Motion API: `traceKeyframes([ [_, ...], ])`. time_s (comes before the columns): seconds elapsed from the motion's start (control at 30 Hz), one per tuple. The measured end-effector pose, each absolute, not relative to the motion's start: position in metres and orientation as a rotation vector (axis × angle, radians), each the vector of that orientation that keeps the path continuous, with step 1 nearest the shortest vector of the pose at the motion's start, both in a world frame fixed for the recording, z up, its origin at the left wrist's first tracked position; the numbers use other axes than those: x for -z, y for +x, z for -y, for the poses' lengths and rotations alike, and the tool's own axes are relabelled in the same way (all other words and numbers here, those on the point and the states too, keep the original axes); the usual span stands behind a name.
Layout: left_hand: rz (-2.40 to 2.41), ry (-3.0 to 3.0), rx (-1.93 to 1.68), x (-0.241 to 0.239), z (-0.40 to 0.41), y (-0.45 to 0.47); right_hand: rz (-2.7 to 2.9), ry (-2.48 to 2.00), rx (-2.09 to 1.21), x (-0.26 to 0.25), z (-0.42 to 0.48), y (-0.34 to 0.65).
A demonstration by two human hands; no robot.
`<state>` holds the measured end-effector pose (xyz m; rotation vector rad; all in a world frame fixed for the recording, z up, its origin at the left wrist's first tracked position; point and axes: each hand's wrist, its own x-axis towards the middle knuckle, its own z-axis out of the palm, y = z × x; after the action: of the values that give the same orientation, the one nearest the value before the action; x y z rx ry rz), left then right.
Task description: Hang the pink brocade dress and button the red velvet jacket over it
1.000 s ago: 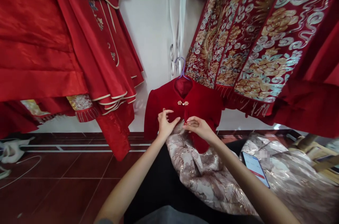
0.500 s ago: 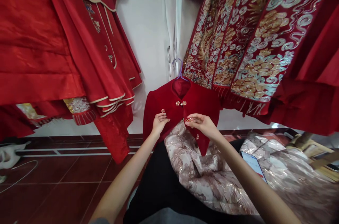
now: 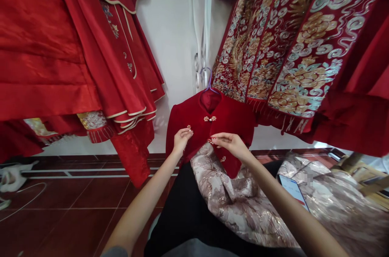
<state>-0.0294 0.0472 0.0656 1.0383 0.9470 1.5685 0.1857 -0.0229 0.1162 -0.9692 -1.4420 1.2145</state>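
A small red velvet jacket (image 3: 231, 117) hangs on a lilac hanger (image 3: 208, 79) against the white wall. One pearl clasp (image 3: 210, 118) at its collar is fastened. My left hand (image 3: 181, 139) grips the jacket's left front edge, beside a loose pearl button (image 3: 189, 128). My right hand (image 3: 229, 143) pinches the right front edge at a second clasp. A third pearl button (image 3: 223, 159) sits lower on the flap. Both hands are closed on the cloth, a little apart from each other.
Red satin robes (image 3: 75, 46) hang at the left. A heavily embroidered red and gold garment (image 3: 288, 46) hangs at the right. Pale brocade fabric (image 3: 237, 200) lies over my lap, with a phone (image 3: 293, 190) on it. The floor is dark red tile (image 3: 75, 208).
My hands were close together at the second clasp; they have since drawn a little apart, each holding its own front edge. The view shifted slightly.
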Motion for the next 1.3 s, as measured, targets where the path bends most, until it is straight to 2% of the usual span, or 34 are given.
traceKeyframes([
  [0.23,-0.958,1.017,-1.592,-0.067,-0.055,-0.026,1.538,-0.932,-1.137,-0.115,-0.021,0.139],
  [0.47,-1.009,0.959,-1.61,-0.065,-0.056,-0.026,1.445,-1.189,-0.867,-0.09,-0.057,0.099],
  [0.87,-1.111,0.999,-1.598,-0.062,-0.056,-0.019,1.475,-1.183,-0.926,-0.088,-0.051,0.109],
  [1.3,-1.069,1.237,-1.645,-0.058,-0.057,-0.026,1.401,-1.216,-0.826,-0.082,-0.05,0.099],
])
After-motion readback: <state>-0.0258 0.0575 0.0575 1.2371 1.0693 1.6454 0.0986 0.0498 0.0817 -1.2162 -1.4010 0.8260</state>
